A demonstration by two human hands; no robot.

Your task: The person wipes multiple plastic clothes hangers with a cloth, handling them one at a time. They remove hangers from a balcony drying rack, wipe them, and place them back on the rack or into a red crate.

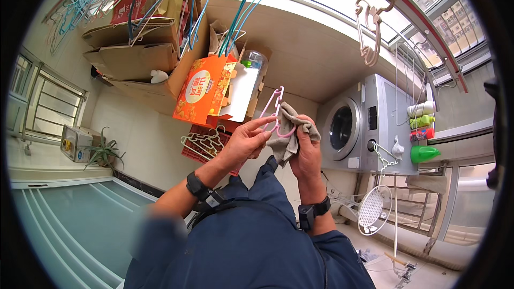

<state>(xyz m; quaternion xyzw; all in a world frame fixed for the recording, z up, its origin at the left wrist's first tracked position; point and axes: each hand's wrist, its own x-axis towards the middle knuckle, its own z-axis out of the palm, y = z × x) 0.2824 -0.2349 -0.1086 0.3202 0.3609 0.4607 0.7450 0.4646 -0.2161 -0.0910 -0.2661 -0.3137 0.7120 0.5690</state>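
Observation:
A pink plastic clothes hanger (265,108) is in front of me, over the floor. My left hand (251,138) pinches it between thumb and index finger near its lower end. In my right hand (307,152) is a grey-brown cloth (286,148), bunched between thumb and fingers. The cloth hangs over and around the hanger's curved pink hook, hiding part of it. Both hands are close together, just above my feet in the view.
Right of me stands a grey front-loading washing machine (345,124) with a green bottle (425,154) and a small white hanger (385,160) on top. Ahead are an orange carton (196,88), cardboard boxes (132,60) and a red crate (196,154) bearing pale hangers. Blue hangers (237,20) dangle overhead.

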